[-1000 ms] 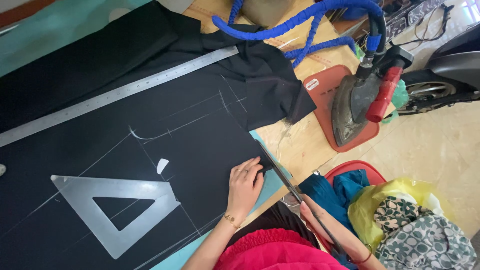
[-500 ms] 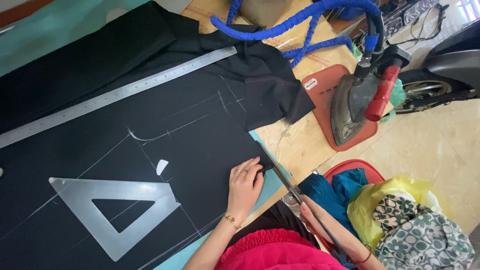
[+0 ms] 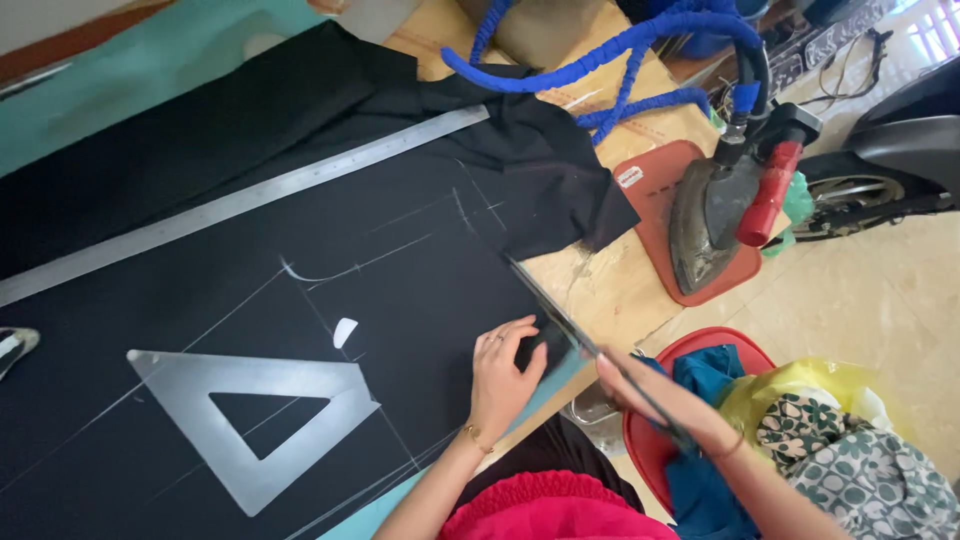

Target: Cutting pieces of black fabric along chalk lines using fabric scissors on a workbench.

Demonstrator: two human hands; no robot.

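Black fabric (image 3: 300,230) marked with white chalk lines lies spread over the table. My left hand (image 3: 502,372) presses flat on its near edge, fingers apart. My right hand (image 3: 655,398) grips a pair of long scissors (image 3: 560,315) whose blades run along the fabric's right edge, just beside my left fingers. A metal set square (image 3: 260,400) rests on the cloth to the left of my left hand. A small white piece of chalk (image 3: 344,331) lies above the set square. A long steel ruler (image 3: 250,200) crosses the fabric diagonally.
A steam iron with a red handle (image 3: 730,205) stands on a red mat (image 3: 660,185) at the table's right end. A blue hose (image 3: 610,55) coils behind it. A red basket (image 3: 700,350) with cloth and a yellow bag (image 3: 800,390) sit below the table's edge.
The scissors have advanced a little further along the fabric's right edge. My left hand stays pressed on the cloth.
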